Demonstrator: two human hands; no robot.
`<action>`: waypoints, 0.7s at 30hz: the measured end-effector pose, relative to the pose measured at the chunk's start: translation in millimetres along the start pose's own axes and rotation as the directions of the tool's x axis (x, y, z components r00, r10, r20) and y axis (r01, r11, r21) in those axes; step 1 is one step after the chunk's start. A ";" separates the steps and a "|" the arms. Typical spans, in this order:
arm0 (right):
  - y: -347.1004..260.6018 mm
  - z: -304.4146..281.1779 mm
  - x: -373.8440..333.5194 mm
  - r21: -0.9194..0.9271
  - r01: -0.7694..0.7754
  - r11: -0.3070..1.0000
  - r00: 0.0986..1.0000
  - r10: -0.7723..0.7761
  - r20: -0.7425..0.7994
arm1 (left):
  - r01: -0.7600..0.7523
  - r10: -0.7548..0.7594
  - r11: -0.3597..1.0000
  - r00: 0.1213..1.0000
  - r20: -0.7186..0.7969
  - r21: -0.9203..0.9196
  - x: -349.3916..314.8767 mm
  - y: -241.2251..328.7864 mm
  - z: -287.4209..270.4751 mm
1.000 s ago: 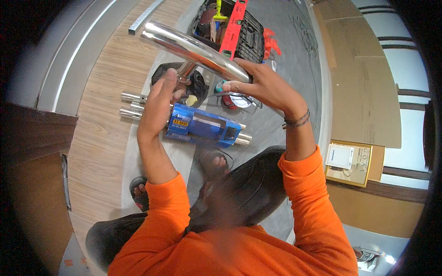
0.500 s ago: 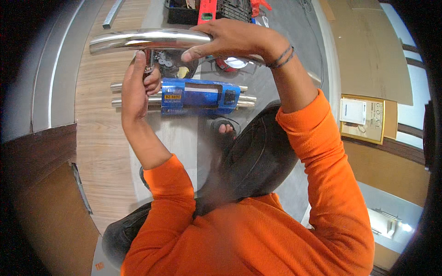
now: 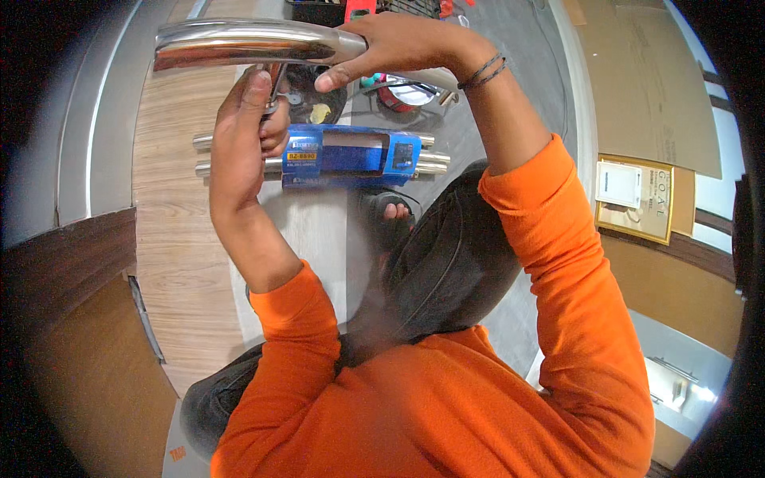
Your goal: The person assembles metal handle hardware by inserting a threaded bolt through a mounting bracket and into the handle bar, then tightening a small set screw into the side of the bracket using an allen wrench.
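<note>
A thick, polished metal tube [image 3: 247,44] spans the upper part of the view, held above the floor. My right hand [image 3: 406,44] is closed over its right part from above, thumb stretched along the near side. Under the tube's left half, my left hand [image 3: 247,143] grips a short metal post [image 3: 275,84], its thumb pointing up close to the tube. Its curled fingers cover the lower end of the post, so how the post meets the tube is partly hidden.
Below the tube, a blue cardboard sleeve [image 3: 303,171] lies around several thinner metal tubes [image 3: 430,163]. Behind it sit a dark round tray [image 3: 335,103] with small parts and a red round object [image 3: 390,97]. A framed sign [image 3: 657,203] is at the right.
The metal tube and both hands have moved up and slightly farther away in the view, hiding more of the toolbox. Both hands keep their holds. The whole view has shifted a little.
</note>
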State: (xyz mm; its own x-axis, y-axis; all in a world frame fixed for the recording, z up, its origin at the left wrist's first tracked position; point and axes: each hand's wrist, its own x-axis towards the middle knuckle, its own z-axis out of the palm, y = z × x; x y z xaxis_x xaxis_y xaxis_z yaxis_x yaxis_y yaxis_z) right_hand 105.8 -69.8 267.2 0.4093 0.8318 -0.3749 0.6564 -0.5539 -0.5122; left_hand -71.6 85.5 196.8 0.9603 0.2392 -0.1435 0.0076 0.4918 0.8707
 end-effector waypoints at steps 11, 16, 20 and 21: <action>11.1 4.3 7.6 -0.043 -0.086 0.995 0.990 0.091 0.104 | 0.097 -0.097 0.994 0.995 -0.005 -0.044 6.8 -7.8 -0.2; 13.0 11.5 14.5 -0.031 -0.064 0.997 0.991 0.067 0.116 | 0.099 -0.099 0.995 0.995 -0.032 -0.001 8.3 -11.7 -11.8; 19.3 17.7 19.3 -0.148 0.059 0.987 0.996 -0.049 0.072 | 0.107 -0.104 0.992 0.993 -0.049 0.066 5.0 -9.4 -13.4; 28.5 17.5 22.8 -0.107 0.131 0.986 0.986 -0.118 0.121 | 0.119 -0.117 0.990 0.993 -0.035 0.069 6.4 -13.7 -14.0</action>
State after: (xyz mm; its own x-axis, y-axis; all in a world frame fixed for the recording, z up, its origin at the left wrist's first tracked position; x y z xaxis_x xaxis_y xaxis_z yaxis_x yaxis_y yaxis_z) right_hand 122.8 -67.4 230.5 0.2493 0.8810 -0.4021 0.7687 -0.4326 -0.4712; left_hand -69.4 92.1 177.4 0.9425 0.2091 -0.2608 0.1412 0.4580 0.8776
